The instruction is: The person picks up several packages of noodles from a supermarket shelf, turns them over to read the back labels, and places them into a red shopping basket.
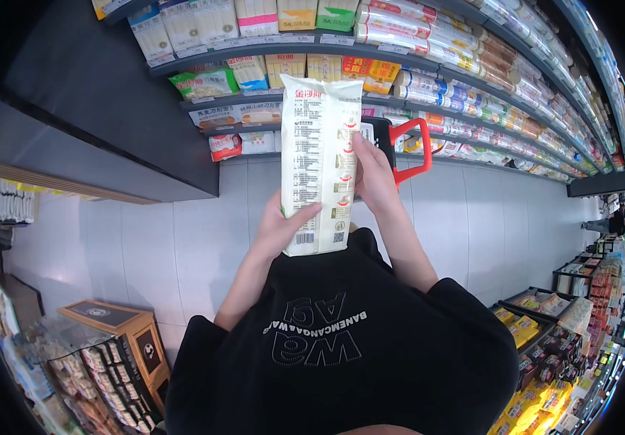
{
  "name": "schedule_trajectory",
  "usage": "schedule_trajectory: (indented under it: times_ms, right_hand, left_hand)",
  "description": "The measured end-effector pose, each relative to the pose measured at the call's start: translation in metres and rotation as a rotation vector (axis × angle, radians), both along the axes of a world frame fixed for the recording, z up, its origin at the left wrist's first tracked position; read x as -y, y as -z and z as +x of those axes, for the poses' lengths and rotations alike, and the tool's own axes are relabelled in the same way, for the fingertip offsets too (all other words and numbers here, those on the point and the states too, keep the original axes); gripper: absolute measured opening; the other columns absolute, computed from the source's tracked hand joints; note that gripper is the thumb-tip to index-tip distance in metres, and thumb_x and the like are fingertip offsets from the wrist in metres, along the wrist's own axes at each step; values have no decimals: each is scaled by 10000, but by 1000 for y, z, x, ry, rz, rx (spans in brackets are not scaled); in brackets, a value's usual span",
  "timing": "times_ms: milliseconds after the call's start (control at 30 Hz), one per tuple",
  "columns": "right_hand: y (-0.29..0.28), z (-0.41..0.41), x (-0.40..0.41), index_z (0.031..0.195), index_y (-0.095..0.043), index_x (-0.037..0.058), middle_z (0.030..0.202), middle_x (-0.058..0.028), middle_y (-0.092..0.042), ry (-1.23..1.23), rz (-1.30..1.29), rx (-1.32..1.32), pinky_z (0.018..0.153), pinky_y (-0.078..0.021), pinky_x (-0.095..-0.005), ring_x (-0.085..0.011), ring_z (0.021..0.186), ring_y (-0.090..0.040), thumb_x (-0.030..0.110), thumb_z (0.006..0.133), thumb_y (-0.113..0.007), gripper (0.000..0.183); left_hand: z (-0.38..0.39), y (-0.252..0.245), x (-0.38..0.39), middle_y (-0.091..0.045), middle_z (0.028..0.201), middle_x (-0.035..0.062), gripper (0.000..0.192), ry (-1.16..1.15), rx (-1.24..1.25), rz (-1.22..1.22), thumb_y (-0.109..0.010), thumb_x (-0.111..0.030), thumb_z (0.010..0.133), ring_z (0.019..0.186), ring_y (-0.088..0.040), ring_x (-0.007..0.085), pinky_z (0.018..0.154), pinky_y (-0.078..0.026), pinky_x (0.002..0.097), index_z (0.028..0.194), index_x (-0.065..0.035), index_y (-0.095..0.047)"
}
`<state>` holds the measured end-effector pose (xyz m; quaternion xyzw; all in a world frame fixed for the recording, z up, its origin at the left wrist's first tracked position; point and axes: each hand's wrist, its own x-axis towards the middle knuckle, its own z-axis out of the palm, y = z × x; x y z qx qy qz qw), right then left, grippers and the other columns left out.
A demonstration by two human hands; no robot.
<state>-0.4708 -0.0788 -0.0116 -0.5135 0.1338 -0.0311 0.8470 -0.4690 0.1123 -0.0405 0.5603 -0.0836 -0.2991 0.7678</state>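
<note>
Both hands hold a long, pale plastic food packet (312, 163) upright in front of my chest. Its printed back, with small text, pictures and a barcode, faces me. My left hand (285, 223) grips the lower left edge, thumb lying across the front. Higher up, my right hand (372, 174) clasps the right edge with the thumb near the printed pictures. The fingers behind the packet are hidden. Just beyond my right hand is a black shopping basket (383, 138) with a red handle (426, 147); the packet and hand cover part of it.
Ahead, curved-looking shelves (285, 48) carry packaged noodles, with rolled noodle packs (454, 46) to the right. A dark column (127, 109) stands at left. Behind me are a wooden-framed display stand (122, 326) and bins of yellow packets (535, 405). Another person (611, 224) is far right.
</note>
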Motion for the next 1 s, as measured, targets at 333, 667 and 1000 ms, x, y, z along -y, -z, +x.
schedule_trajectory:
  times_ms: [333, 667, 1000]
  right_hand:
    - [13, 0, 11, 1307, -431, -22, 1218, -163, -577, -123, 326, 29, 905, -490, -344, -205, 1090, -591, 343, 988, -437, 486]
    - [42, 8, -14, 1239, -464, -12, 1186, -155, -597, -416, 240, 246, 860, -523, -345, -223, 1016, -628, 373, 871, -636, 560]
    - [6, 25, 31, 1090, -598, -49, 973, -77, -665, 92, -390, -101, 745, -498, -251, -101, 848, -625, 267, 949, -555, 349]
  left_hand:
    - [4, 4, -4, -649, 1078, 102, 401, 105, -125, -186, -679, -70, 828, 957, -636, 160, 827, -517, 292, 1189, 23, -531]
    - [8, 64, 22, -634, 971, 199, 745, 844, -441, -858, -490, -587, 863, 885, -661, 242, 808, -544, 372, 1284, 25, -435]
    - [31, 13, 30, -617, 1126, 155, 461, 124, -36, -105, -535, -281, 932, 1007, -621, 217, 894, -495, 329, 1253, 43, -465]
